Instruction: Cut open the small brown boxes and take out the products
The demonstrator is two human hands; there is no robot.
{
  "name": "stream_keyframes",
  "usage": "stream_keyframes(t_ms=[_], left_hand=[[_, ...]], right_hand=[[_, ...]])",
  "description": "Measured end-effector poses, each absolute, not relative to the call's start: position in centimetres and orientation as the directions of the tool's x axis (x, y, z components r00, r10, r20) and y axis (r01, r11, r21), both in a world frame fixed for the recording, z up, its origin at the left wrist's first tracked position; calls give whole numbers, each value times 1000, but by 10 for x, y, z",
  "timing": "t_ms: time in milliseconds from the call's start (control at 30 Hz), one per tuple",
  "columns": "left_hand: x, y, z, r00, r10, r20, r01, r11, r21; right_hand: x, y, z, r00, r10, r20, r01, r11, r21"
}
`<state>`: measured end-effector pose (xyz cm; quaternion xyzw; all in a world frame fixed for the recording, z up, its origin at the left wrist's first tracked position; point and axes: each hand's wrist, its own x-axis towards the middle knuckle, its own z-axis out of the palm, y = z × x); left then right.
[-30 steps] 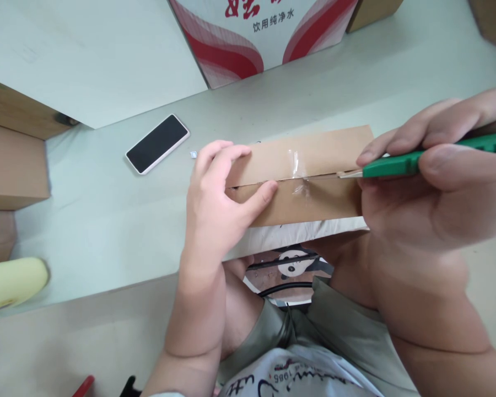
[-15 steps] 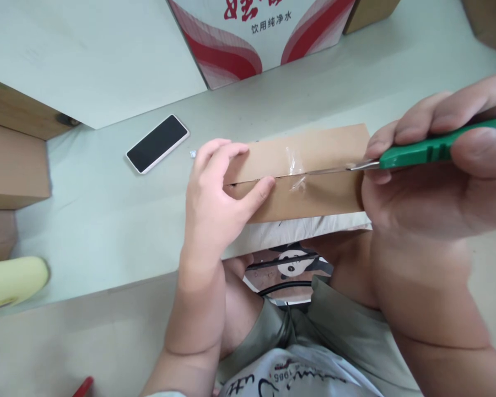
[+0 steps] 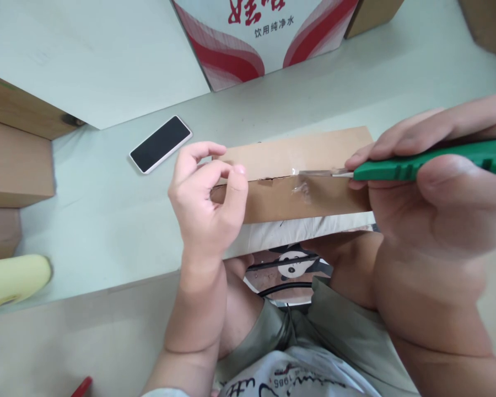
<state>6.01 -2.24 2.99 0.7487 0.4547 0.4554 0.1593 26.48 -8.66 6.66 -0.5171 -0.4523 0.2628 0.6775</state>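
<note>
A long brown cardboard box (image 3: 268,204) lies on the table in front of me, a seam running along its top. Short pieces of clear tape (image 3: 301,190) cross the seam near the middle. My right hand (image 3: 434,182) grips a green utility knife (image 3: 391,169), its thin blade pointing left and lying along the seam at the tape. My left hand (image 3: 209,201) is at the box's left end, fingers curled and thumb bent in close to the seam, closed on that end. A slightly raised, ragged flap edge shows right of the thumb.
A phone (image 3: 161,144) lies on the pale table (image 3: 107,220) to the left. Behind stand a white panel (image 3: 95,49) and a red-and-white printed carton (image 3: 268,55). Brown boxes (image 3: 16,160) and a yellow rounded object (image 3: 16,281) are at the left edge.
The knife has moved left along the seam to the tape. My left hand has slid left and its fingers have curled in. The seam gapes a little more at the left.
</note>
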Motion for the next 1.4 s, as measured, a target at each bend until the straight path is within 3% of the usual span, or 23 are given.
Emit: stream_keyframes(t_ms=[333, 633, 933, 1167, 1400], left_hand=[[64, -22, 32, 165, 790, 591, 462, -591, 661], [62, -21, 30, 129, 810, 572, 489, -553, 674], [64, -22, 32, 136, 814, 565, 526, -543, 655], [66, -23, 34, 111, 822, 558, 540, -522, 661], [65, -20, 31, 126, 809, 574, 526, -545, 653]], right_hand=[[261, -89, 62, 497, 805, 325, 76, 333, -940], [260, -85, 68, 572, 794, 205, 86, 190, -978], [263, -82, 52, 531, 761, 372, 66, 401, -914], [265, -82, 50, 471, 795, 381, 92, 385, -918], [264, -82, 50, 556, 726, 404, 116, 414, -903]])
